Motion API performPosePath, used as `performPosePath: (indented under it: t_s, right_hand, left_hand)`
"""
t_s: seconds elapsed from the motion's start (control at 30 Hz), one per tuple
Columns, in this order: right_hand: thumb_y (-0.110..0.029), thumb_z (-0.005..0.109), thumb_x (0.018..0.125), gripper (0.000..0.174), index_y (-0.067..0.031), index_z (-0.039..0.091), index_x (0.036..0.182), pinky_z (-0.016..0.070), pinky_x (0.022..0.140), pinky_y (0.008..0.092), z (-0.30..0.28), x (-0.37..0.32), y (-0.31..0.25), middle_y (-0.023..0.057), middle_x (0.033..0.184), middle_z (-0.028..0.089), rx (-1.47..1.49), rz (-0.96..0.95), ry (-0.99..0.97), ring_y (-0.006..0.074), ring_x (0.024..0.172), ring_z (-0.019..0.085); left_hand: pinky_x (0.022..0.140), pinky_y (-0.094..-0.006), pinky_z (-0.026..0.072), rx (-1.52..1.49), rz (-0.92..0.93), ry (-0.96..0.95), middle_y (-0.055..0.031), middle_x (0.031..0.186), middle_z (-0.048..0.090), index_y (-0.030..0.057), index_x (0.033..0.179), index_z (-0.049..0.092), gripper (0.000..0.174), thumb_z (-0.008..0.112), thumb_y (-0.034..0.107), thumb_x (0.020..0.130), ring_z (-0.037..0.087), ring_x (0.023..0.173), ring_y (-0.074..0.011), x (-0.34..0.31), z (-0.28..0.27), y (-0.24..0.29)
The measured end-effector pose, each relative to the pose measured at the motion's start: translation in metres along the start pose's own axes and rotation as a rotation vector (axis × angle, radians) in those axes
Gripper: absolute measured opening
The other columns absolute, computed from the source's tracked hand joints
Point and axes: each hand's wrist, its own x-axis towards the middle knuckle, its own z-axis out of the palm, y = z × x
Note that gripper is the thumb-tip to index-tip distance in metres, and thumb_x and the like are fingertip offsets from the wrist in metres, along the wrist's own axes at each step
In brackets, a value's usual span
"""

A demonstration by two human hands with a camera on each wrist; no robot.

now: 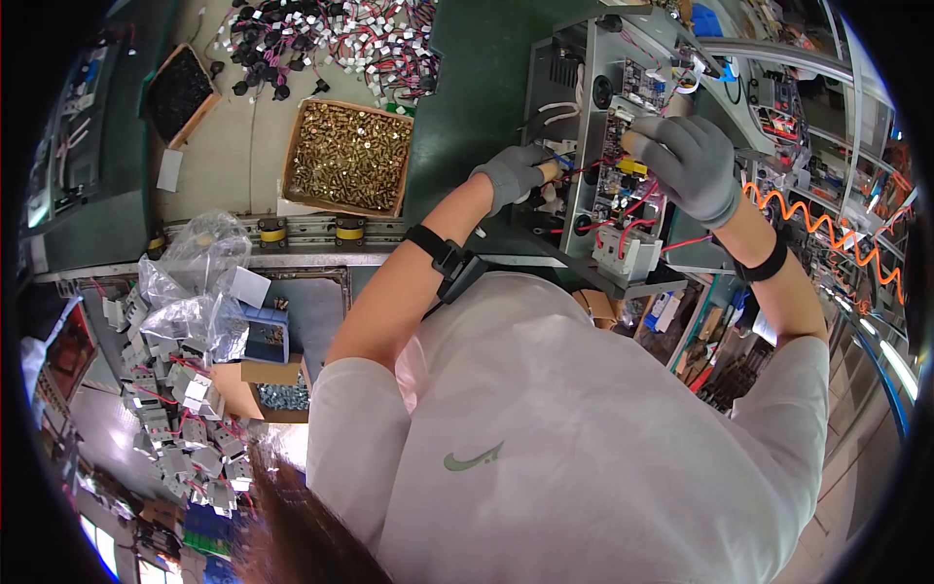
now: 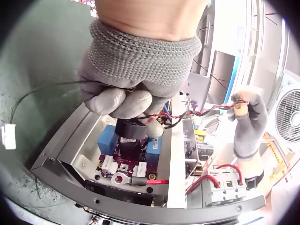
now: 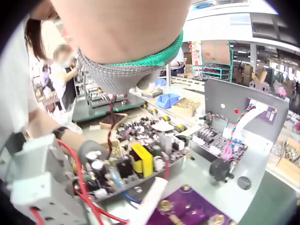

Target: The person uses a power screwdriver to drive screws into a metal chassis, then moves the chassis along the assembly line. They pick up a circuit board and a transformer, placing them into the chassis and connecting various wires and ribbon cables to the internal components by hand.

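Both gloved hands are at an open metal chassis (image 1: 584, 127) full of circuit boards. The left hand (image 2: 140, 89) has its fingers curled on a red and black twisted wire (image 2: 206, 111), beside a black round part (image 2: 131, 130) over a purple board (image 2: 126, 151). From that hand a black lead runs left to a white connector (image 2: 8, 136). The right hand (image 2: 251, 124) pinches the other end of the twisted wire, raised above the chassis in the left wrist view. A grey breaker (image 1: 628, 255) with red cables sits at the chassis's near side. In the right wrist view, the right fingertips are mostly hidden.
A box of brass fasteners (image 1: 348, 156) stands left of the chassis, with a heap of wired connectors (image 1: 331, 44) behind it. A coiled orange hose (image 1: 817, 222) hangs on the right. Clear plastic bags (image 1: 199, 282) lie at the bench edge. Another person (image 3: 65, 77) stands in the background.
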Motion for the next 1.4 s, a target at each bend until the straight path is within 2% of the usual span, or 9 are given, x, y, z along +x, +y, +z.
performPosePath:
  t_s: [0.2,0.3,0.57,0.7,0.83,1.0,1.17,1.33,1.4]
  right_hand:
    - [-0.003,0.056,0.073,0.023,-0.0051,0.062,0.095,0.0485,0.067,0.0349,0.001,0.001,-0.002,0.0112,0.091,0.061,0.726,0.469,-0.275,0.0279,0.075,0.059]
    - [-0.003,0.056,0.077,0.018,-0.0043,0.064,0.093,0.0472,0.074,0.0364,-0.004,0.008,-0.003,0.0119,0.087,0.061,0.838,0.665,-0.451,0.0276,0.082,0.059]
    - [-0.014,0.059,0.06,0.025,-0.008,0.061,0.084,0.048,0.072,0.036,-0.001,0.032,-0.009,0.005,0.08,0.056,0.143,-0.304,-0.065,0.0236,0.079,0.057]
    - [-0.022,0.058,0.056,0.026,-0.0066,0.058,0.078,0.0486,0.071,0.0343,-0.004,0.036,-0.039,0.0071,0.085,0.057,0.185,-0.604,0.054,0.0231,0.08,0.057]
    - [-0.018,0.06,0.057,0.023,-0.0064,0.058,0.076,0.0491,0.07,0.0318,0.002,0.04,-0.039,0.0074,0.087,0.058,0.289,-0.573,0.07,0.0218,0.08,0.058]
    - [-0.012,0.065,0.06,0.027,-0.0117,0.061,0.087,0.0494,0.06,0.0319,0.013,0.052,-0.037,0.0048,0.087,0.059,0.362,-0.254,0.122,0.0195,0.074,0.06]
    - [-0.014,0.059,0.082,0.023,-0.0134,0.058,0.105,0.0496,0.063,0.032,0.037,0.074,-0.023,0.0069,0.088,0.062,0.629,0.448,0.1,0.0238,0.073,0.062]
    - [-0.018,0.059,0.08,0.022,-0.0143,0.063,0.102,0.0482,0.073,0.0376,0.075,0.084,-0.014,0.0075,0.092,0.064,0.351,0.385,-0.457,0.0247,0.085,0.063]
    - [-0.02,0.062,0.076,0.023,-0.0161,0.066,0.099,0.0466,0.076,0.0378,0.085,0.094,-0.021,0.0054,0.092,0.065,0.226,0.312,-0.715,0.026,0.09,0.061]
  left_hand:
    - [0.054,-0.0214,0.0369,-0.411,-0.098,-0.121,-0.0021,0.078,0.058,0.0051,0.108,0.061,0.032,0.054,0.03,0.09,0.045,0.06,-0.0072,-0.01,-0.005,-0.003]
    - [0.068,-0.0216,0.042,-0.176,0.19,-0.14,-0.0023,0.093,0.059,0.002,0.113,0.057,0.039,0.055,0.032,0.088,0.052,0.077,-0.0072,-0.022,-0.009,-0.006]
    - [0.073,-0.024,0.0447,0.016,0.009,-0.137,-0.002,0.099,0.061,0.0042,0.116,0.056,0.037,0.064,0.021,0.083,0.053,0.084,-0.008,-0.025,-0.019,0.004]
    - [0.078,-0.0286,0.0472,0.107,0.071,0.196,-0.0085,0.102,0.061,0.0049,0.115,0.055,0.045,0.068,0.024,0.077,0.058,0.086,-0.0187,-0.046,-0.021,0.021]
    - [0.086,-0.0361,0.0453,0.671,0.464,0.553,-0.0092,0.108,0.059,0.0095,0.112,0.057,0.044,0.07,0.02,0.071,0.054,0.099,-0.029,-0.089,-0.01,0.058]
    - [0.089,-0.0399,0.0441,0.536,0.946,0.353,-0.01,0.106,0.059,0.0083,0.104,0.06,0.035,0.067,0.017,0.071,0.053,0.102,-0.0322,-0.088,-0.013,0.049]
    - [0.06,-0.0215,0.0506,-0.297,0.361,0.529,-0.0091,0.092,0.066,0.0013,0.102,0.064,0.021,0.053,-0.002,0.084,0.064,0.077,-0.0134,-0.099,-0.022,0.037]
    - [0.046,-0.0172,0.0421,-0.904,-0.09,0.781,-0.0063,0.082,0.063,0.0042,0.109,0.061,0.023,0.052,0.008,0.089,0.062,0.068,-0.0113,-0.083,-0.051,-0.002]
    - [0.046,-0.0181,0.0412,-0.852,0.023,0.727,-0.0051,0.081,0.062,0.0046,0.111,0.06,0.024,0.052,0.008,0.088,0.058,0.065,-0.0103,-0.088,-0.055,-0.012]
